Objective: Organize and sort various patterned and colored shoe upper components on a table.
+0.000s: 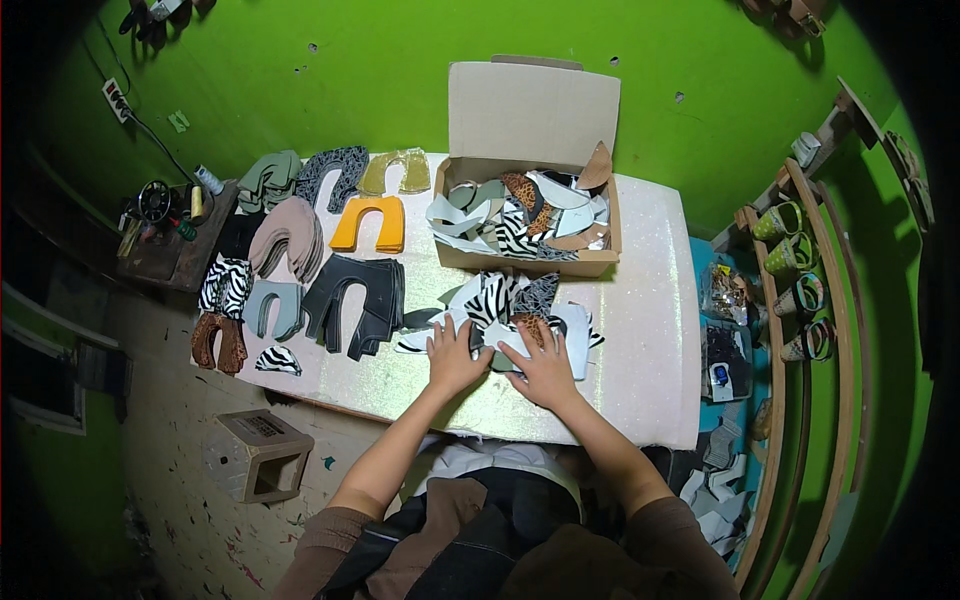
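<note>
Both my hands rest on a loose pile of cut material scraps in front of the box. My left hand (456,358) lies palm down with fingers spread, at the pile's left side. Across from it, my right hand (545,370) is also spread flat, touching the pile's right side. Among the scraps are a zebra-striped piece (492,298), a dark grey patterned piece (537,294), a leopard-print piece (528,322) and a white piece (578,335). The hands partly cover the pile. Behind it stands an open cardboard box (590,268) filled with mixed scraps.
Stacks of U-shaped pieces cover the table's left: black (377,275), yellow (392,228), pinkish-beige (280,235), grey-blue (289,312) and leopard-print (230,358). A stool (290,440) stands on the floor at left. Sandals hang on a wooden rack (835,400) at right.
</note>
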### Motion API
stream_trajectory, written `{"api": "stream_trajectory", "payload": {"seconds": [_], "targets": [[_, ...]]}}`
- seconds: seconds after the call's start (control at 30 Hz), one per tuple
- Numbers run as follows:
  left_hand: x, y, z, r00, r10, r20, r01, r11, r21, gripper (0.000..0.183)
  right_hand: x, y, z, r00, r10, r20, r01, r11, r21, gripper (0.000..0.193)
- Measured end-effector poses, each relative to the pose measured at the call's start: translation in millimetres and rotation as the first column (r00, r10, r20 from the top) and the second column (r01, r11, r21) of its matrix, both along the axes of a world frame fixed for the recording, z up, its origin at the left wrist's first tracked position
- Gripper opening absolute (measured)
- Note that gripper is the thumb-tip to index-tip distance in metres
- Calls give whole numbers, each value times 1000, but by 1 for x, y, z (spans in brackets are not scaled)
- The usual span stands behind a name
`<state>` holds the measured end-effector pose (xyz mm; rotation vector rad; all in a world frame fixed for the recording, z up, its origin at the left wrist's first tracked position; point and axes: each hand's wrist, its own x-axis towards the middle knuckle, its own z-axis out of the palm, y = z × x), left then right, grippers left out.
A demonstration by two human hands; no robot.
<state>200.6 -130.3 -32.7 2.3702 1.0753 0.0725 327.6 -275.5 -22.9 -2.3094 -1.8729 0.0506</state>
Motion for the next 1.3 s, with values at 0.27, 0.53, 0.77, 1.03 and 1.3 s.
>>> {"api": "stream_trajectory", "payload": {"seconds": [0.27,0.53,0.77,1.03,1.3], "targets": [[29,-29,5,988,-84,127,124,926,-356,83,28,-31,2,995,-78,-62,86,985,149,52],[22,-32,11,888,-23,459,238,877,-417,66,21,-13,14,979,-178,-103,200,942,271,42],[-6,-10,17,854,-17,521,71,994,-84,42,-14,32,15,985,-122,-119,157,918,363,37],[-15,-9,4,895,-69,440,125,987,-99,45,-32,19,-2,917,51,-396,83,945,315,28],[16,-40,1,972,-6,236,93,930,-356,71,12,20,16,919,-274,-283,381,803,458,37]]}}
